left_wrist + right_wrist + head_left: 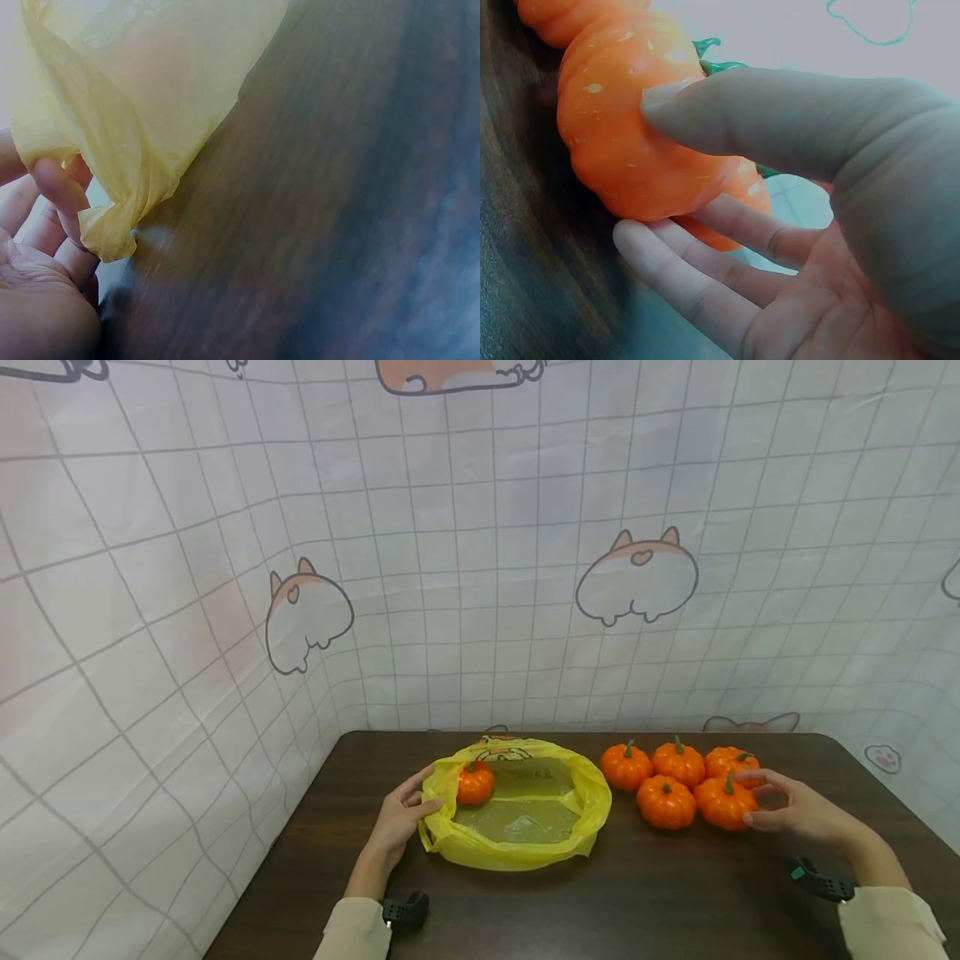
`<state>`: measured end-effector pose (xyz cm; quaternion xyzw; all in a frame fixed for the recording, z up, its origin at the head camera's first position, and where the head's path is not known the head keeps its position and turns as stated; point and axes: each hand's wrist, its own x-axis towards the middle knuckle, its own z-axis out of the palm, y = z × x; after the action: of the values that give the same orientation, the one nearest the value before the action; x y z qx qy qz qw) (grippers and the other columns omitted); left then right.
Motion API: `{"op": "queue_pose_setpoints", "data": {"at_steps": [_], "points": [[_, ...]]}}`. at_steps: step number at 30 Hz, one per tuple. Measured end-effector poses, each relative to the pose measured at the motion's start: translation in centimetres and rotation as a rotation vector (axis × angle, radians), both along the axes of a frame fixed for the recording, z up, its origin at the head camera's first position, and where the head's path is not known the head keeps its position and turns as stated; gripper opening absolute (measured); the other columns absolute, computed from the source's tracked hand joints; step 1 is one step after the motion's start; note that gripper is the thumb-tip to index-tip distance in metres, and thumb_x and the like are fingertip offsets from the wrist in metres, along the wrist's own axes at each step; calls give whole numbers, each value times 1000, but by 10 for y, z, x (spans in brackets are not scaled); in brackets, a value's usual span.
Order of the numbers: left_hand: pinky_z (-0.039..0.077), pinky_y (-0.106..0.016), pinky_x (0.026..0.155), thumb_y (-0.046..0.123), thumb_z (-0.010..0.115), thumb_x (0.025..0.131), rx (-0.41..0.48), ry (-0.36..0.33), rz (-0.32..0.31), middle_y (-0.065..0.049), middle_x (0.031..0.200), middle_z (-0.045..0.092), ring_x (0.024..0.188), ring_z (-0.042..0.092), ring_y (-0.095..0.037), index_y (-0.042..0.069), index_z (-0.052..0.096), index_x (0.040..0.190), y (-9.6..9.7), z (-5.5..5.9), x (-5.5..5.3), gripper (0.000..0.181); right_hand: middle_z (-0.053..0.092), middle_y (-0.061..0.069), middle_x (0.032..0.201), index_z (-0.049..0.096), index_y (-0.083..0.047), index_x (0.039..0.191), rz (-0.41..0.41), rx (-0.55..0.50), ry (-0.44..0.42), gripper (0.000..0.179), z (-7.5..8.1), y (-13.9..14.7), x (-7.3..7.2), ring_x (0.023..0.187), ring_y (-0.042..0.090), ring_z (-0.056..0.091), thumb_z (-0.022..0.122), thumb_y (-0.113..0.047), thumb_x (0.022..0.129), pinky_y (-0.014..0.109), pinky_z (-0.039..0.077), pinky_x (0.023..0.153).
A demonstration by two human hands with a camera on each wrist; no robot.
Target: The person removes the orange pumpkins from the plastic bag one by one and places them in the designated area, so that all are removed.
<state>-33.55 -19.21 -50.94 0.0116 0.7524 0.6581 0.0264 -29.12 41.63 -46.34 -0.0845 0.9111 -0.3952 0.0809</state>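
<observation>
A yellow plastic bag [517,856] lies with its mouth spread wide, and one small orange pumpkin [476,783] sits inside at its left. My left hand [401,818] holds the bag's left rim between thumb and fingers; the left wrist view shows the thin plastic [120,142] bunched at the fingers. To the right, my right hand [798,810] is at the front right pumpkin [724,803] of a group. In the right wrist view, the thumb overlaps that pumpkin [630,120] while the other fingers extend rather straight along its side.
Several more orange pumpkins with green stems, such as the front left one [666,802] and the back left one [626,767], cluster right of the bag. All stand on a dark wood table [600,910]. A white grid-patterned cloth [480,568] hangs behind and at the left.
</observation>
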Motion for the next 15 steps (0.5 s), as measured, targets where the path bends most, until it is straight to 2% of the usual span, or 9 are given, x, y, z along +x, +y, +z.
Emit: {"op": "queue_pose_setpoints", "data": {"at_steps": [8, 15], "points": [[53, -31, 94, 15, 74, 94, 3, 5, -7, -7, 101, 74, 100, 66, -15, 26, 50, 153, 0, 0, 0, 64, 45, 38, 142, 42, 2, 148, 6, -1, -9, 68, -3, 1, 0, 124, 53, 49, 73, -28, 95, 56, 54, 87], [54, -32, 92, 15, 73, 95, 3, 9, -16, -8, 105, 75, 101, 67, -16, 25, 49, 154, -1, 0, 0, 64, 43, 38, 143, 40, 3, 147, 16, -29, -20, 69, -4, 2, -1, 124, 52, 48, 73, -26, 94, 50, 55, 85]]}}
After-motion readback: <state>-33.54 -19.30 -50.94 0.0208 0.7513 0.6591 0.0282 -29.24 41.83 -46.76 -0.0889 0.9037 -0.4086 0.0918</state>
